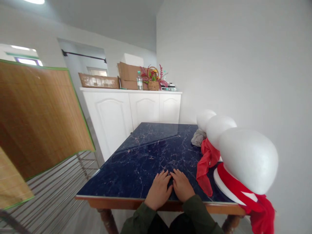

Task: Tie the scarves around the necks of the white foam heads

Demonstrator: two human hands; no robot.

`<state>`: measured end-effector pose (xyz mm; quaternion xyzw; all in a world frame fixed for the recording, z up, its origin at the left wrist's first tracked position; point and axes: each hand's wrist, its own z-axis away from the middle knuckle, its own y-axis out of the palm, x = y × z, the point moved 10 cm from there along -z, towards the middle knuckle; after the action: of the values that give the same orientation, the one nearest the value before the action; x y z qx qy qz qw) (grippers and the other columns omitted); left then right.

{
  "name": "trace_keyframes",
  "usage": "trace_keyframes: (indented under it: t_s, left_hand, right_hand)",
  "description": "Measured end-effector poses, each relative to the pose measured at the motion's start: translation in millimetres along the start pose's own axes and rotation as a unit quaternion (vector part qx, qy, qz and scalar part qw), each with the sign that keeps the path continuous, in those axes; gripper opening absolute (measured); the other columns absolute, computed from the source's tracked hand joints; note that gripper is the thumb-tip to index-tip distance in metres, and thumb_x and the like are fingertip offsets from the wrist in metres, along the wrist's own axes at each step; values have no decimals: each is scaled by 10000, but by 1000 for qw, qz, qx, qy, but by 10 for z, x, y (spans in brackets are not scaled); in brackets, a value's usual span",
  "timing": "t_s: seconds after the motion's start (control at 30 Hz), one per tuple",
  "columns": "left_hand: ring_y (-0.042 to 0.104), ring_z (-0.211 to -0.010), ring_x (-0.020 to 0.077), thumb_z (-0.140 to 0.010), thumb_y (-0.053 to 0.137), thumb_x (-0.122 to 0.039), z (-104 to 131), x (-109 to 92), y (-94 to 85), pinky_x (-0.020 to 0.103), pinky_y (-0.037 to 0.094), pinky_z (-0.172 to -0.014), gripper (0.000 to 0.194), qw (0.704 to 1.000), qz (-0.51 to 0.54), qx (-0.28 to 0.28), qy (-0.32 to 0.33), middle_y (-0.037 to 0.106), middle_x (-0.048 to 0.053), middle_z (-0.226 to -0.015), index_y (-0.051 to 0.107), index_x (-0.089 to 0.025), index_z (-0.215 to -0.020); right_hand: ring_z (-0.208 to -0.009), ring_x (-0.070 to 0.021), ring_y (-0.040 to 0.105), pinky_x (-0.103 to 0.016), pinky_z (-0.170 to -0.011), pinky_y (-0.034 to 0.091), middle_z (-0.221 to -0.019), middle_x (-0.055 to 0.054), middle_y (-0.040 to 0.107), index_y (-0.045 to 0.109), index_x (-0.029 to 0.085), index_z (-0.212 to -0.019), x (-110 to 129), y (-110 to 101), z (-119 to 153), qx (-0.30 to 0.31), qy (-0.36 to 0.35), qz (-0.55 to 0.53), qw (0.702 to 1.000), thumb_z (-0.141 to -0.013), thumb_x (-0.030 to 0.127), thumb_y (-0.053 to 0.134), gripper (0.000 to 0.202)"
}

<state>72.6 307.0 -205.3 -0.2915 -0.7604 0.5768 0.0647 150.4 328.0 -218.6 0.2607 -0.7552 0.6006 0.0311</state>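
My left hand (159, 189) lies flat on the dark blue marbled tabletop (136, 162), close to its front edge, with nothing in it. Beside it my right hand (181, 184) rests palm down, fingers stretched out and also holding nothing. The fingertips of both hands nearly meet. To the right, three white foam mannequin heads (248, 159) stand in a row along the table's side. A bright red cloth (243, 195) is wrapped round the base of the nearest one and hangs over the edge. A lighter red cloth (206, 162) and a grey cloth (198, 137) lie by the farther heads.
Behind the table stands a white cabinet (146, 107) bearing cardboard boxes (99, 81), a water bottle (139, 81) and a flower basket (153, 85). A metal rack (63, 182) with a bamboo mat (41, 117) is at the left. A grey wall (234, 65) bounds the right.
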Motion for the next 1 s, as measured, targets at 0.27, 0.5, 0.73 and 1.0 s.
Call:
trace_keyframes:
  t_s: [0.27, 0.5, 0.73, 1.0]
  left_hand:
    - [371, -1271, 236, -835, 441, -255, -11, -7, -18, 451, 277, -1063, 394, 1000, 4, -13, 1, 464, 76, -1345, 496, -179, -1218]
    - [371, -1272, 234, -827, 450, -251, -10, -23, -49, 455, 270, -1065, 408, 1000, 21, -8, -3, 470, 81, -1340, 489, -177, -1227]
    - [377, -1269, 240, -820, 458, -249, -15, -16, -39, 458, 276, -1062, 416, 1000, 26, -15, 2, 468, 84, -1341, 491, -174, -1228]
    - [374, -1271, 238, -827, 452, -244, -9, -17, -39, 456, 273, -1065, 413, 1000, 20, -14, 1, 467, 88, -1341, 488, -168, -1232]
  right_hand:
    - [-1282, -207, 358, -381, -1074, 251, -1356, -82, 451, 502, 160, -1265, 12, -66, 9, 11, 16, -4, 1000, -851, 154, 344, 443]
    - [-1268, -227, 380, -414, -1053, 288, -1338, -104, 468, 524, 151, -1242, 19, -88, 15, 4, 7, -1, 1000, -839, 145, 360, 435]
    - [-1261, -228, 392, -424, -1042, 310, -1322, -111, 484, 532, 146, -1232, 35, -113, 18, -6, 1, -3, 1000, -826, 125, 368, 438]
    - [-1260, -236, 393, -438, -1045, 306, -1317, -119, 489, 535, 138, -1226, 25, -112, 5, -10, 0, -10, 1000, -839, 141, 370, 420]
